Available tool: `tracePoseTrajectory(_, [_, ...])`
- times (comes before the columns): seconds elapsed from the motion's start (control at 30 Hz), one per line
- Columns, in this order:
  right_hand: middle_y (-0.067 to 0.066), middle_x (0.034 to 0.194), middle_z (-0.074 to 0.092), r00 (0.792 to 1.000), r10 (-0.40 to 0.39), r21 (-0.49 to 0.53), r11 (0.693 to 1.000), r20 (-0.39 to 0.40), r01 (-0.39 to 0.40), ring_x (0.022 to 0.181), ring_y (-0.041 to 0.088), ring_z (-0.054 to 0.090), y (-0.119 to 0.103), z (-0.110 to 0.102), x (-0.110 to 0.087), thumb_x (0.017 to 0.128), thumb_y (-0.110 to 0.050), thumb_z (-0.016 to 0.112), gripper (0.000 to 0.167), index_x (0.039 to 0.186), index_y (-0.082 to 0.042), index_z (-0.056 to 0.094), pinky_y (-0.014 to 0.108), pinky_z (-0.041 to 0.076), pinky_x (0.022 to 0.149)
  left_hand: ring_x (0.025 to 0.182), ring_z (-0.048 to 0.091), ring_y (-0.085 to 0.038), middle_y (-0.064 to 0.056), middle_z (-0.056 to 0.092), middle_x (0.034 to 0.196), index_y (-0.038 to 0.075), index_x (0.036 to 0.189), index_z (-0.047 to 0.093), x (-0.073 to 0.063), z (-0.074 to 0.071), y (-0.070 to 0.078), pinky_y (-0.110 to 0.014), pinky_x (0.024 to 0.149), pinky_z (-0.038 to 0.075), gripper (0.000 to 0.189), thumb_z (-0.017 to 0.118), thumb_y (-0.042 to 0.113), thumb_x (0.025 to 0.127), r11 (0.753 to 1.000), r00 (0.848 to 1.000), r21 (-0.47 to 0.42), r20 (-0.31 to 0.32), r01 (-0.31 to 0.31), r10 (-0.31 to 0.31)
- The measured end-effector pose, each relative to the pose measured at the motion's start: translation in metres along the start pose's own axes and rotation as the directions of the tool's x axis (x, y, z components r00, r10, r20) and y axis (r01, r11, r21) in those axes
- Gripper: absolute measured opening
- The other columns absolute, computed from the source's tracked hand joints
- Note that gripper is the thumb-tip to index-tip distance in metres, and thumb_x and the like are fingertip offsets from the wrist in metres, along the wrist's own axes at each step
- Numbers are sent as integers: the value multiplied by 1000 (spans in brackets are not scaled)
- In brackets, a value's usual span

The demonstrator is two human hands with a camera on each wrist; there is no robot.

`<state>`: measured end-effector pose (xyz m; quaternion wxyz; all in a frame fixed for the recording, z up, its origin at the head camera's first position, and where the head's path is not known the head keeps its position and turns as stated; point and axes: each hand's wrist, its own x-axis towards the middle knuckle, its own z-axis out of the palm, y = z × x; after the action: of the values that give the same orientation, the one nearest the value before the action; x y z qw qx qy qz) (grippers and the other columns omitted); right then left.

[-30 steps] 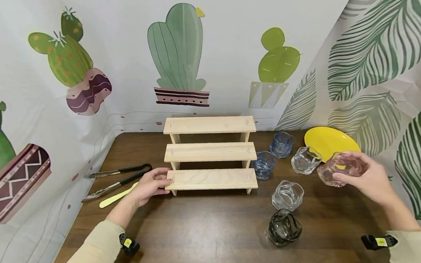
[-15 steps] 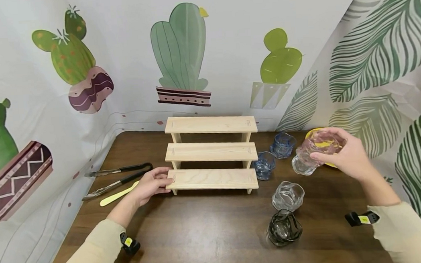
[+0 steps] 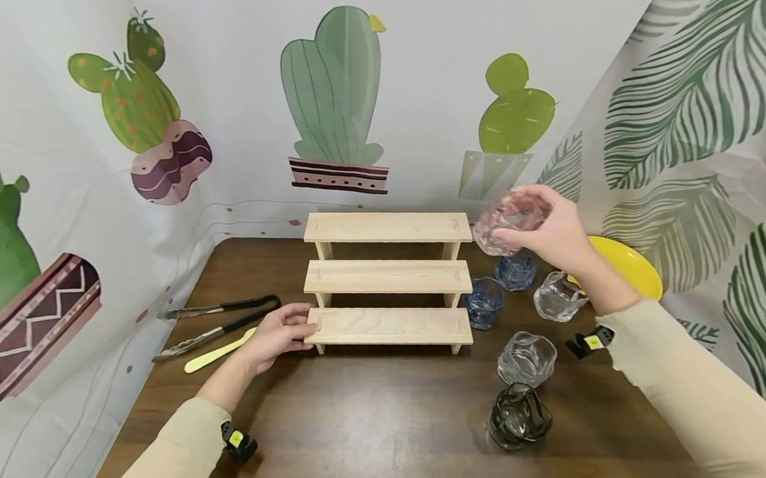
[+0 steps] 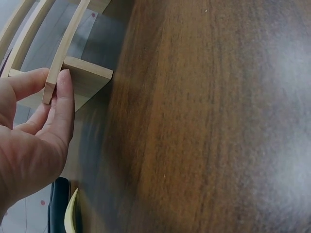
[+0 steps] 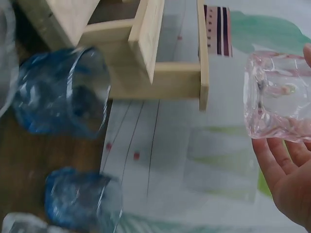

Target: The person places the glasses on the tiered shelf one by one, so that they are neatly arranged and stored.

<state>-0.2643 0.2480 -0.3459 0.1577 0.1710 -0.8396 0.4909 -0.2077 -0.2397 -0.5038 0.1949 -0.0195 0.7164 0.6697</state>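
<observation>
In the head view a three-step wooden display stand (image 3: 386, 274) stands at the back of the table. My left hand (image 3: 276, 340) pinches the left end of its lowest board; the left wrist view shows the thumb on one face of the board (image 4: 68, 43) and fingers on the other. My right hand (image 3: 554, 230) holds a pink glass (image 3: 510, 222) in the air beside the right end of the top step. In the right wrist view this pink glass (image 5: 277, 97) sits between thumb and fingers, apart from the stand.
Right of the stand are two blue glasses (image 3: 483, 304), two clear glasses (image 3: 527, 359) and a dark grey glass (image 3: 519, 417). A yellow plate (image 3: 628, 264) lies behind my right forearm. Black-handled tongs (image 3: 220, 326) and a pale yellow utensil (image 3: 219, 353) lie at left.
My right hand has lifted the pink glass and carried it left and back, from near the yellow plate to beside the stand's top step. My left hand stays on the lowest board.
</observation>
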Motion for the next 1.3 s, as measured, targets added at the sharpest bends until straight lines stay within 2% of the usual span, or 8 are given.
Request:
tracePoseTrajectory(0.13, [12,119,70,1000,20,46,999,11,-21,86,16,66,-8,25,22,76,-13,95,66,133,-6,62,19,56,71,94,69,-22,-23,61,122,-7,149,41,0,0,0,-37,83,62,62,73,7,97,1000,1000,3,0,-8,8])
tracePoseTrajectory(0.27, [14,122,69,998,10,124,992,55,-17,102,27,67,-17,53,39,78,-13,93,65,133,-5,61,21,55,79,93,68,-22,-23,62,121,-7,149,42,0,-1,-2,-36,82,62,63,73,8,97,1000,1000,-3,-4,-14,14])
tracePoseTrajectory(0.4, [17,123,67,994,-20,183,983,110,0,108,34,63,-26,86,49,78,-12,93,66,133,-2,59,22,54,80,93,69,-22,-22,62,121,-7,150,41,-3,-1,-5,-36,82,62,64,73,8,97,1000,1000,-6,-9,-5,4])
tracePoseTrajectory(0.57, [8,124,66,987,-24,195,981,161,-8,108,24,61,-35,123,58,76,-22,96,69,133,-5,59,26,53,81,94,69,-24,-23,62,122,-5,149,43,-4,-1,-6,-37,82,62,62,73,8,97,1000,1000,2,-13,-11,11])
tracePoseTrajectory(0.73, [5,127,63,980,-19,187,982,200,-20,114,19,60,-42,152,68,78,-27,95,72,136,-7,57,31,53,87,95,69,-23,-24,62,124,-6,149,42,-2,-1,-5,-36,82,62,62,73,9,98,1000,1000,0,-8,-21,21])
tracePoseTrajectory(0.93, [3,127,64,978,-11,162,986,210,-24,115,15,59,-50,177,80,78,-33,95,75,138,-9,57,31,51,97,94,69,-23,-24,62,124,-7,150,40,1,-2,-5,-36,81,62,63,72,7,98,1000,1000,-10,2,-28,28])
tracePoseTrajectory(1.3, [4,123,63,972,19,98,994,233,-43,111,17,58,-56,203,90,77,-37,95,77,138,-8,57,31,51,95,94,69,-21,-24,62,125,-8,151,39,2,-3,-7,-34,81,62,62,71,6,99,999,999,-22,11,-32,32])
